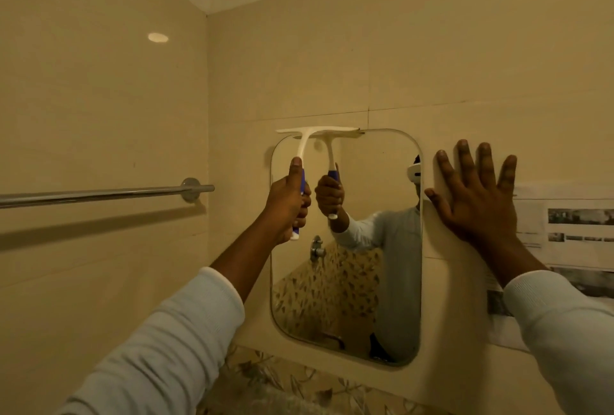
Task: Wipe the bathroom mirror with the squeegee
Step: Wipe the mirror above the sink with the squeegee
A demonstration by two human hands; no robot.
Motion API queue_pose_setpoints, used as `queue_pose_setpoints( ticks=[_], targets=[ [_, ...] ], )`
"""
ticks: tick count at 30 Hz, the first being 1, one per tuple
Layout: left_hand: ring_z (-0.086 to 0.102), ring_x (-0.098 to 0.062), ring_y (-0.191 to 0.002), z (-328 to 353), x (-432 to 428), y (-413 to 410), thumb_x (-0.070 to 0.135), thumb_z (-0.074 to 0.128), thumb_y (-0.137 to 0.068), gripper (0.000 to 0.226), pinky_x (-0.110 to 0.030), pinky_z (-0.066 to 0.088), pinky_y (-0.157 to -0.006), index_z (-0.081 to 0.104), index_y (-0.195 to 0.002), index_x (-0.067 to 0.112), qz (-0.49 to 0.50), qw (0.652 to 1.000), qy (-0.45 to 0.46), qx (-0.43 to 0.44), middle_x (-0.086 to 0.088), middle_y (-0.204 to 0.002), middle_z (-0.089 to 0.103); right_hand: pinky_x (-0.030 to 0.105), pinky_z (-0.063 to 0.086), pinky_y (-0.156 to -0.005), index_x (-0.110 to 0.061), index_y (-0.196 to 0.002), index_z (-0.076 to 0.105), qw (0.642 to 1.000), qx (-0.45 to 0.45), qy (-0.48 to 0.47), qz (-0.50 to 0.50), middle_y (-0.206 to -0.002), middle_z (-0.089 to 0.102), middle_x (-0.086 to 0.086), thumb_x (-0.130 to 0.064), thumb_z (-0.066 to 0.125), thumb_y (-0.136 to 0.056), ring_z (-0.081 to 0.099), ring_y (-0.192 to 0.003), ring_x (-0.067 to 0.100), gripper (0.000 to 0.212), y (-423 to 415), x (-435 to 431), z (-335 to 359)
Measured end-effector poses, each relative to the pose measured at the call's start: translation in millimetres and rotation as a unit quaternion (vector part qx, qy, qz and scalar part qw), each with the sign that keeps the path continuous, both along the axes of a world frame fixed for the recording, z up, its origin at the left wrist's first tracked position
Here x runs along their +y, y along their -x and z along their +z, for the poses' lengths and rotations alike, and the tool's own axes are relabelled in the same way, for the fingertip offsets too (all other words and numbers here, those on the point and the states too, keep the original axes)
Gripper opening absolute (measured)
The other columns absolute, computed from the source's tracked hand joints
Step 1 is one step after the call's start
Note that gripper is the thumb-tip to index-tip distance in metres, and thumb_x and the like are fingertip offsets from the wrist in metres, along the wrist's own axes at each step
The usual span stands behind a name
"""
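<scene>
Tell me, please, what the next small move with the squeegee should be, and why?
Probably pull the squeegee straight down the mirror. Its blade lies level along the mirror's top edge, over the left part, the left hand grips the handle, and the right hand rests flat on the wall beside it, so a downward stroke fits.

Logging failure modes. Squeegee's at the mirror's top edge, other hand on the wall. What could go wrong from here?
1. The squeegee blade spans only the left part of the mirror; one pull down would likely leave the right side unwiped.
2. The left hand holds the handle low, far from the blade, so pressure may be uneven and streak.
3. The right hand lies flat on the wall, thumb by the mirror's edge; it could smudge the glass.
</scene>
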State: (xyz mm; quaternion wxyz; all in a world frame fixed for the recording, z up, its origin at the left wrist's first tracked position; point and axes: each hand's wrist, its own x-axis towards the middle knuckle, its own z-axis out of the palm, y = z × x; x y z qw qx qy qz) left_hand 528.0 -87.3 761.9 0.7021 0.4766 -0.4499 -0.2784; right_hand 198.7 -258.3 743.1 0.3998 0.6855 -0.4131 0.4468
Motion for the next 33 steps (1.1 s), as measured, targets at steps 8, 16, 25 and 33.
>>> queue_pose_setpoints(
  ticks=[8, 16, 25, 33],
  targets=[
    [0.029, -0.012, -0.039, -25, -11, 2, 0.087, 0.047, -0.081, 0.071, -0.022, 0.025, -0.039, 0.057, -0.074, 0.017, -0.001, 0.999, -0.035, 0.014, 0.004, -0.052, 0.046, 0.072, 0.001, -0.124, -0.029, -0.169, 0.002, 1.000, 0.001, 0.005, 0.003, -0.177, -0.008, 0.007, -0.073, 0.019, -0.100, -0.010, -0.162, 0.036, 0.083, -1, -1, -1],
    [0.030, -0.012, -0.038, -82, -13, 5, 0.091, 0.045, -0.077, 0.074, -0.022, 0.026, -0.039, 0.056, -0.073, 0.018, 0.017, 0.997, -0.071, 0.021, 0.004, -0.051, 0.046, 0.073, 0.002, -0.123, -0.030, -0.169, 0.002, 1.000, 0.000, 0.006, 0.004, -0.176, -0.009, 0.006, -0.074, 0.019, -0.099, -0.010, -0.162, 0.037, 0.084, -1, -2, -1],
    [0.032, -0.012, -0.039, -153, -3, 8, 0.087, 0.046, -0.080, 0.071, -0.022, 0.029, -0.040, 0.056, -0.077, 0.017, 0.012, 0.993, -0.117, 0.033, 0.002, -0.054, 0.046, 0.075, 0.006, -0.122, -0.029, -0.169, 0.002, 1.000, 0.002, 0.008, 0.006, -0.176, -0.009, 0.007, -0.075, 0.019, -0.099, -0.009, -0.162, 0.037, 0.085, -2, 1, 0],
    [0.032, -0.013, -0.039, -201, 6, 9, 0.087, 0.046, -0.077, 0.071, -0.023, 0.029, -0.043, 0.055, -0.074, 0.016, 0.008, 0.987, -0.158, 0.039, 0.002, -0.052, 0.045, 0.076, 0.006, -0.122, -0.030, -0.169, 0.001, 1.000, -0.003, 0.006, 0.014, -0.176, -0.010, 0.006, -0.075, 0.019, -0.099, -0.009, -0.162, 0.037, 0.085, -3, 4, 0]
  ],
)
